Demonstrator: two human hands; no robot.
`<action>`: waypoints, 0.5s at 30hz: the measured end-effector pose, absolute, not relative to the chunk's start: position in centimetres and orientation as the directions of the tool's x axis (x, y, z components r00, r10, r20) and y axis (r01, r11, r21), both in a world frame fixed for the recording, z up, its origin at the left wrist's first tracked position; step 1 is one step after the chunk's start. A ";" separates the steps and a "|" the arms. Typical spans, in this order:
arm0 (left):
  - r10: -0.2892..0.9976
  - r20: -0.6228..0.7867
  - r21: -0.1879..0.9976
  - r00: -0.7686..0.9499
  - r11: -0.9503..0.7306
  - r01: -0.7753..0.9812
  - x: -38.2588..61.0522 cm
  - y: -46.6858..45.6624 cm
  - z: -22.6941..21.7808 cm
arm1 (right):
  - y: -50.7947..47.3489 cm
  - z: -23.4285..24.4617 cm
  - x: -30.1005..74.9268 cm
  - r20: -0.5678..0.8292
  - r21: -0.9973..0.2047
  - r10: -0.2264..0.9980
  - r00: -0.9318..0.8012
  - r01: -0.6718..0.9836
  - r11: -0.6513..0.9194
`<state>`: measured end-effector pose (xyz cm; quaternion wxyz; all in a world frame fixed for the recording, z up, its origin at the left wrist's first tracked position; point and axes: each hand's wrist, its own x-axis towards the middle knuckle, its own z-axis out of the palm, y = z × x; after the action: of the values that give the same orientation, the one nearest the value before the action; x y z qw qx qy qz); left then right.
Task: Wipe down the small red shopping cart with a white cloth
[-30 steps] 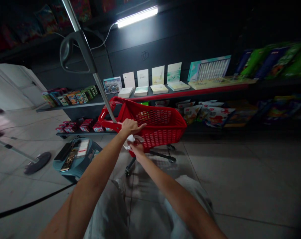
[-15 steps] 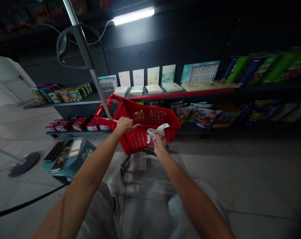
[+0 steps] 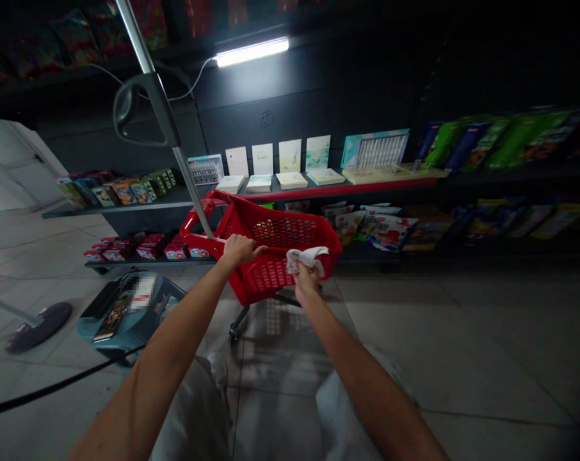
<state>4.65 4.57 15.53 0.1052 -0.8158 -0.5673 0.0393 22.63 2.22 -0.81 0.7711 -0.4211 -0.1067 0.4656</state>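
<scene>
A red plastic shopping cart [image 3: 280, 234] on small wheels stands on the tiled floor in front of me. My left hand [image 3: 238, 248] is closed over the near rim of the cart, beside the foot of its long metal pull handle [image 3: 148, 109]. My right hand [image 3: 305, 280] grips a crumpled white cloth [image 3: 307, 258] and presses it against the cart's near right side.
Dark shelves [image 3: 319, 186] behind the cart carry cards, booklets and colourful packages. A teal stool [image 3: 127, 314] with a phone and papers sits at the left. A fan base [image 3: 38, 318] and a black cable [image 3: 54, 387] lie on the floor at left.
My right hand carried the white cloth from the cart's near left corner, under my left hand, over to its right side. My left hand kept its hold on the rim.
</scene>
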 end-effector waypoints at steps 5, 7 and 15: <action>0.775 0.240 -0.115 0.585 -0.576 0.810 3.8 3.3 13.5 | 2.1 -0.8 16.3 -0.315 -0.669 0.866 0.389 -0.738 0.088; 0.658 0.420 -0.063 0.625 -0.666 0.743 2.9 2.0 11.3 | 2.3 -0.5 15.7 -0.339 -0.633 0.873 0.351 -0.772 0.065; 0.611 0.792 0.340 -0.012 -0.423 0.840 0.0 -1.7 3.3 | 0.6 -0.4 16.0 -0.290 -0.651 0.916 0.276 -0.758 0.023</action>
<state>0.04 -1.73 3.26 0.1190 -0.6925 -0.5237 -0.4816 15.96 0.63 -0.43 0.7072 -0.3717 -0.1062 0.5920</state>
